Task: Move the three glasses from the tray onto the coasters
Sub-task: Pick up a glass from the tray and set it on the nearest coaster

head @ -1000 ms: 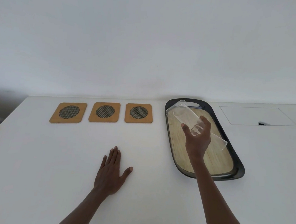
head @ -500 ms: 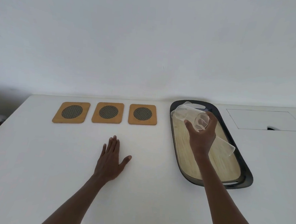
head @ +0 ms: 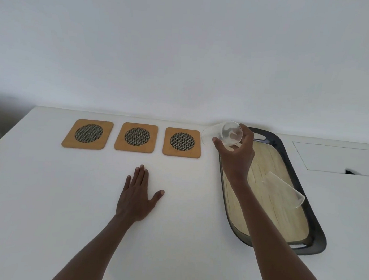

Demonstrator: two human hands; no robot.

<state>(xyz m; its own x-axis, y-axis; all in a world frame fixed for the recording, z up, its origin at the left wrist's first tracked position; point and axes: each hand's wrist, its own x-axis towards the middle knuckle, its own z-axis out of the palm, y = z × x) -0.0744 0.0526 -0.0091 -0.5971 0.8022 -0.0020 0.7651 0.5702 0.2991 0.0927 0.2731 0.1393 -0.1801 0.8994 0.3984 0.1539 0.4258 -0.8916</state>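
White table (head: 44, 195) seen from above. The right hand (head: 236, 153) is clamped around a clear glass (head: 225, 135), held tilted with its base toward the camera, above the far left corner of the tray (head: 317, 228) and just right of the right coaster (head: 182, 142). A second glass (head: 282, 190) lies on its side on the tray's wooden floor; a third cannot be made out. The middle coaster (head: 136, 137) and left coaster (head: 87, 134) sit in the same row, all three bare. The left hand (head: 137, 196) rests flat on the table, fingers spread, holding nothing.
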